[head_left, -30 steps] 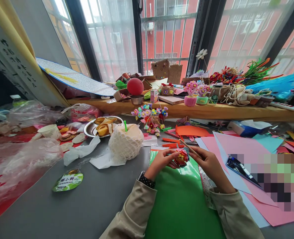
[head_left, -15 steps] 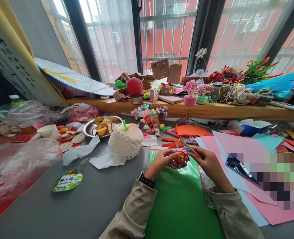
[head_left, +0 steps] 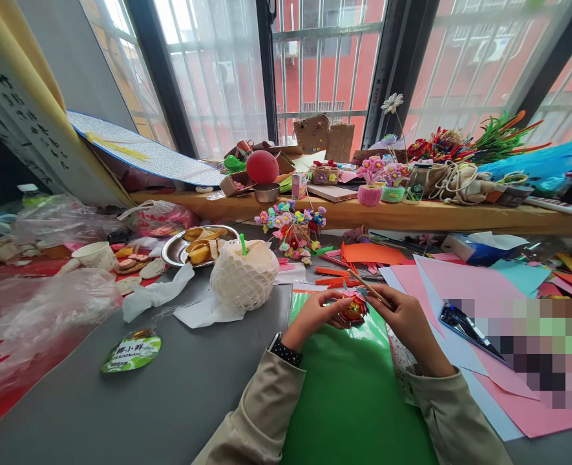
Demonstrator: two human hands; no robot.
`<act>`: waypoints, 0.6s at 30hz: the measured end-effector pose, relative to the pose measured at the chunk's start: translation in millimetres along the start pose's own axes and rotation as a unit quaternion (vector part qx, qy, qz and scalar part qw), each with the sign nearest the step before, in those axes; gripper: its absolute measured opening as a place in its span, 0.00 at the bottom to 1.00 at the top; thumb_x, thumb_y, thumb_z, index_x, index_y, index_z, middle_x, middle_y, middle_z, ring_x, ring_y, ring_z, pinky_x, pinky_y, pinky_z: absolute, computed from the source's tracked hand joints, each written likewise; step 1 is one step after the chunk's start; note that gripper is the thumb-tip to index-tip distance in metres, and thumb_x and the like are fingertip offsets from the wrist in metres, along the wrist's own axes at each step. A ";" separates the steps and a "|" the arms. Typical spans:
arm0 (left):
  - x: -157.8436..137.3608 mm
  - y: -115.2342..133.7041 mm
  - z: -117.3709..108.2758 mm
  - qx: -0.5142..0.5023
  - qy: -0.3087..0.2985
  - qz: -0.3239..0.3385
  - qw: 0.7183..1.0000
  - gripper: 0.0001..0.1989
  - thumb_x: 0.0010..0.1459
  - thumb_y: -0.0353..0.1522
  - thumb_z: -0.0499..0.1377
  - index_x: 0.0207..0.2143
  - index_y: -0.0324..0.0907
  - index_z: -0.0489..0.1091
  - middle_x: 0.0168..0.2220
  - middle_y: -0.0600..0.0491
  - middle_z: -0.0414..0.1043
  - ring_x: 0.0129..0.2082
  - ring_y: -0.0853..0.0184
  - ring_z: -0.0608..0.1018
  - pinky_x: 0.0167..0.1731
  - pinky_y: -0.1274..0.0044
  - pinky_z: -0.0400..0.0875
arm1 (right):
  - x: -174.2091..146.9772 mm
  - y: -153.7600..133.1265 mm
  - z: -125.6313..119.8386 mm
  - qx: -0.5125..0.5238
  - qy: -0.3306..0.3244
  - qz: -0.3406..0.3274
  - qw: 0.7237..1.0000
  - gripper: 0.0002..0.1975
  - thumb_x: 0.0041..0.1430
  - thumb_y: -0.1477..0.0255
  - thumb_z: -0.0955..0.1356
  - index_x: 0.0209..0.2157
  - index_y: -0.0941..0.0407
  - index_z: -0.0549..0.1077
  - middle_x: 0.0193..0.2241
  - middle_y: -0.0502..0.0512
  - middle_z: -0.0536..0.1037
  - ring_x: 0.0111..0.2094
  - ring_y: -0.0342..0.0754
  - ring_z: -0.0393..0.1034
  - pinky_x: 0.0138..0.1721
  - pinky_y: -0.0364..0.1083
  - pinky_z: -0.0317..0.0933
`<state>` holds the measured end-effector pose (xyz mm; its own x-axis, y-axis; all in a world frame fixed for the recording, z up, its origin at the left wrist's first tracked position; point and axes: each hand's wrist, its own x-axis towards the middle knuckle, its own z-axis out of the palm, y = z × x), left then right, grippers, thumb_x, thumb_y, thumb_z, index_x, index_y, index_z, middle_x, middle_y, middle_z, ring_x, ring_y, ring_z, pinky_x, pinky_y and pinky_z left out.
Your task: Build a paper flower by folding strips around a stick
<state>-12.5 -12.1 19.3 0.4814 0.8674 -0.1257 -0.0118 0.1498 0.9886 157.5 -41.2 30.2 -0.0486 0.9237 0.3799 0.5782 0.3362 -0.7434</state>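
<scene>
Between my hands is a small paper flower (head_left: 354,309) with red and pink layered petals and a yellow-green middle. My left hand (head_left: 317,316) grips it from the left, fingers closed at its edge. My right hand (head_left: 404,318) pinches a thin wooden stick (head_left: 369,287), which slants up and left over the top of the flower. Some right fingertips are close to the petals; whether they touch I cannot tell. Both hands are above a shiny green sheet (head_left: 348,387) lying on the grey table (head_left: 193,400).
A netted coconut (head_left: 245,278) with a green straw and a metal bowl of peels (head_left: 172,252) stand to the left. Pink paper (head_left: 474,290) and a phone (head_left: 470,332) lie at right. Several craft flowers (head_left: 293,223) stand behind, before a cluttered wooden sill (head_left: 324,216).
The flower is tilted very slightly differently between my fingers. Both hands and the stick stay almost in the same place.
</scene>
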 end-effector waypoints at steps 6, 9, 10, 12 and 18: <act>0.0 0.3 1.4 0.010 0.004 -0.003 1.000 0.20 0.40 0.42 0.59 0.31 0.36 0.67 0.25 0.52 0.72 0.18 0.73 0.73 0.20 0.81 0.68 | -0.4 1.5 3.0 -0.037 0.015 -0.012 0.999 0.13 0.51 0.67 0.61 0.36 0.57 0.71 0.28 0.53 0.76 0.23 0.45 0.68 0.23 0.42 0.61; 0.7 -1.1 1.1 0.011 0.006 0.001 1.000 0.20 0.40 0.43 0.59 0.32 0.36 0.67 0.25 0.52 0.72 0.18 0.72 0.73 0.19 0.81 0.68 | -0.5 3.0 5.3 -0.060 0.029 -0.026 0.997 0.12 0.50 0.68 0.62 0.35 0.56 0.71 0.28 0.53 0.76 0.24 0.45 0.68 0.21 0.41 0.60; 1.1 -1.9 0.9 0.010 0.007 0.002 1.000 0.20 0.40 0.43 0.59 0.32 0.36 0.67 0.25 0.52 0.72 0.18 0.72 0.74 0.19 0.81 0.68 | -0.6 3.3 5.8 -0.069 0.031 -0.029 0.997 0.12 0.50 0.68 0.62 0.35 0.56 0.72 0.27 0.53 0.76 0.24 0.45 0.68 0.21 0.41 0.59; 1.9 -3.4 0.3 0.005 0.009 0.001 1.000 0.20 0.40 0.43 0.59 0.32 0.36 0.67 0.25 0.52 0.72 0.18 0.72 0.74 0.20 0.81 0.68 | -0.7 3.9 6.5 -0.078 0.032 -0.034 0.996 0.12 0.50 0.69 0.62 0.35 0.56 0.72 0.27 0.52 0.76 0.23 0.45 0.68 0.19 0.41 0.58; 0.5 -2.6 -1.4 -0.024 0.013 -0.002 1.000 0.20 0.41 0.42 0.59 0.33 0.36 0.68 0.24 0.53 0.71 0.19 0.73 0.74 0.22 0.81 0.69 | -0.1 7.0 6.5 -0.030 0.030 -0.024 0.999 0.12 0.50 0.68 0.62 0.35 0.57 0.73 0.28 0.53 0.76 0.27 0.47 0.69 0.23 0.42 0.61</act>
<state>-13.4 -11.3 16.6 0.4578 0.8793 -0.1315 -0.0519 0.1740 0.9834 156.3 -37.7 21.5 -0.0301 0.8934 0.4483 0.6249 0.3669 -0.6891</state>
